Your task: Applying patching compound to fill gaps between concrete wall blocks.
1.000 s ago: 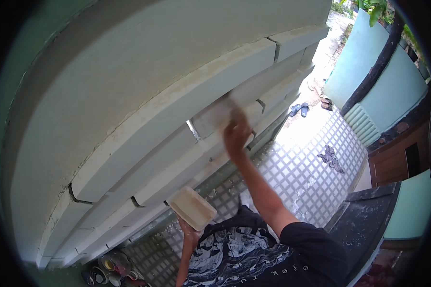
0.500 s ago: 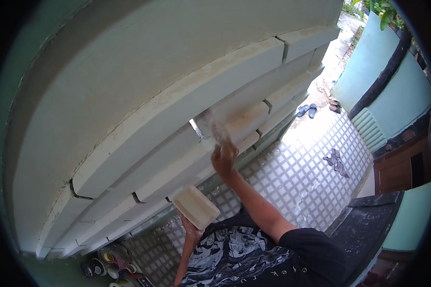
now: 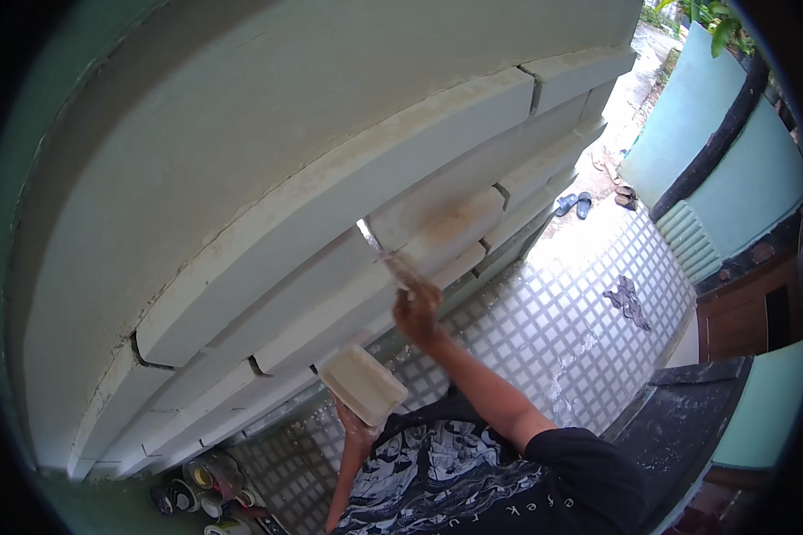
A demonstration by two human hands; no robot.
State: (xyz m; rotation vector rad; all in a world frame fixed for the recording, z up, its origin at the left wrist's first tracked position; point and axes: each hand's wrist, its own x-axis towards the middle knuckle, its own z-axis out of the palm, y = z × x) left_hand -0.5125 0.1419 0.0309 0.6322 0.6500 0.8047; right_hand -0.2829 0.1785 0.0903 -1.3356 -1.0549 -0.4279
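Observation:
My right hand (image 3: 418, 310) is closed round a pale, paint-smeared paintbrush (image 3: 401, 269), its tip at the lower edge of a narrow bright gap (image 3: 368, 234) in the wall. The cream-white wall (image 3: 268, 254) has stepped ledges with dark notches between blocks. A brownish patch (image 3: 451, 225) marks the ledge right of the brush. Lower down, my left hand (image 3: 355, 426) grips a shallow cream rectangular tray (image 3: 363, 385) from below, tilted close to the wall's foot. Most of the left fingers are hidden behind it.
Several paint cans and containers (image 3: 207, 486) crowd the lower left corner. A crumpled dark cloth (image 3: 627, 303) lies on the checked tile floor (image 3: 544, 357). Sandals (image 3: 573, 206) sit by the bright opening. A black ledge (image 3: 678, 428) and a brown wooden door (image 3: 748, 312) are on the right.
My right hand has drawn slightly down toward me, and the brush has come from above the ledge, right of the gap, down to the gap's lower end. The tray has barely moved.

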